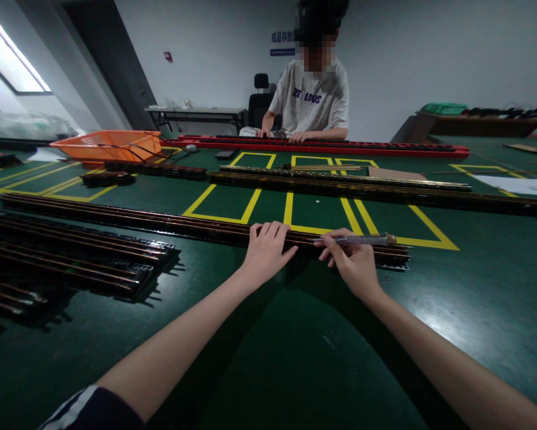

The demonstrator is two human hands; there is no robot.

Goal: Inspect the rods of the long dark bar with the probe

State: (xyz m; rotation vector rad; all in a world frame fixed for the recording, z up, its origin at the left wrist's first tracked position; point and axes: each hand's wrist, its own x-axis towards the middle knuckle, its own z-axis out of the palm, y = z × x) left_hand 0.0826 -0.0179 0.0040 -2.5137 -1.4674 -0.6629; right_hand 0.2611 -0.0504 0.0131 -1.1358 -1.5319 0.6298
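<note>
A long dark rail with copper-coloured strips point(174, 225) lies across the green table, its right end near my right hand. My left hand point(269, 248) rests on the rail with its fingers spread over the top and the thumb apart. In my right hand point(351, 260) is a screwdriver with a clear handle point(367, 239), pinched between thumb and fingers. It lies nearly level, its tip pointing left over the rail, just right of my left hand. Whether the tip touches the rail cannot be made out.
More dark rails point(71, 257) lie at the left. Beyond the yellow tape run another long rail point(384, 192) and a red tray point(411, 149). An orange basket point(111, 146) stands at the back left. A person point(317, 101) sits across the table, hands at the red tray.
</note>
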